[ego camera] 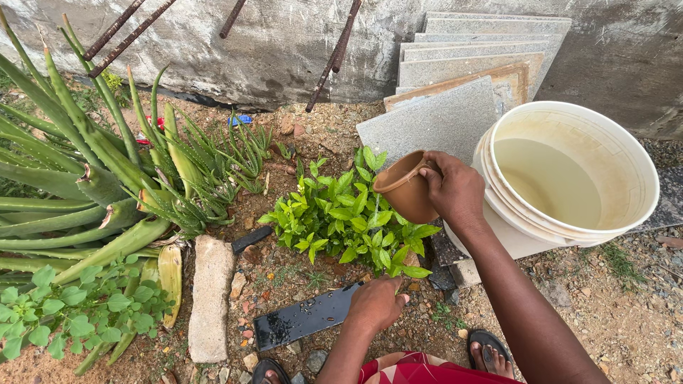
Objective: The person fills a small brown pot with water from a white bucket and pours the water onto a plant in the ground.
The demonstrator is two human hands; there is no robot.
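My right hand (454, 188) grips the handle of a brown plastic mug (405, 188), tilted toward a small leafy green plant (345, 217) just left of it. My left hand (376, 304) is low near the ground at the plant's base, fingers curled against the soil beside a wet black tile (302, 318); whether it holds anything I cannot tell. A white bucket (626, 153) holding cloudy water stands right of the mug.
A large aloe plant (92, 171) fills the left side, with a pale stone block (211, 295) below it. Grey stone slabs (466, 71) lean on the concrete wall (284, 43). Rusty rods (334, 53) rest against it. My sandalled feet (487, 352) stand on gravel.
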